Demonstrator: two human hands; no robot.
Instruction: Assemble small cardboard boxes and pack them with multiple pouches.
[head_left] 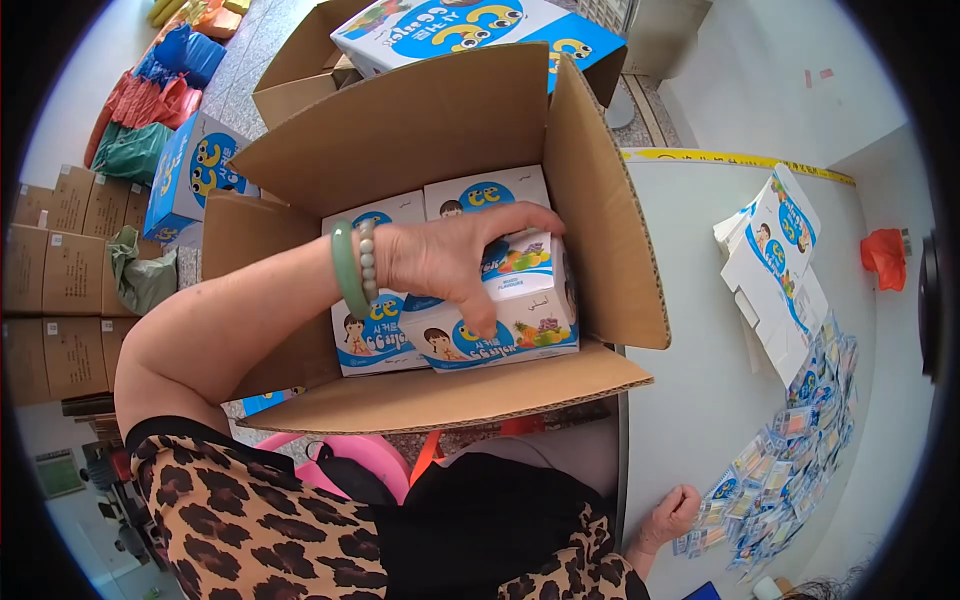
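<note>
My left hand (pixel 440 262), with a green bangle and a beaded bracelet at the wrist, reaches into an open brown carton (pixel 400 125). Its thumb and fingers span a small white and blue printed box (pixel 545 340) and grip it. This box sits at the carton's near right, among other boxes of the same kind, such as one small box (pixel 385 345) to its left. Over on the table, my right hand (pixel 672 515) rests with its fingers curled closed beside a heap of small printed sachets (pixel 775 470); nothing shows in it.
The white table (pixel 680 300) runs along the right, with a stack of flat white and blue printed cartons (pixel 775 240) on it. A large printed box (pixel 460 30) stands beyond the carton. Brown cartons (pixel 75 270) are stacked at left. A pink stool (pixel 375 460) is below.
</note>
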